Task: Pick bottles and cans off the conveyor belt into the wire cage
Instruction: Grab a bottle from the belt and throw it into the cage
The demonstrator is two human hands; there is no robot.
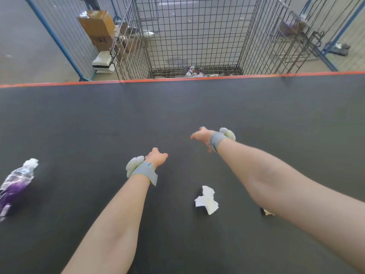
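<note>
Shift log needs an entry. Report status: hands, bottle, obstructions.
Left hand and right hand empty, over belt. Purple-label bottle lying far left, untouched. Crumpled tissue near right forearm; path to wire cage clear.

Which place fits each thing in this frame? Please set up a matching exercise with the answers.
Things:
1. plastic bottle
2. crumpled paper
3. cardboard box
4. wire cage

Places:
A. straight ahead, past the belt's orange edge
B. on the belt between the two forearms
C. on the belt at the far left
D. behind the fence, upper left

Pairs: 1-C, 2-B, 3-D, 4-A
</note>
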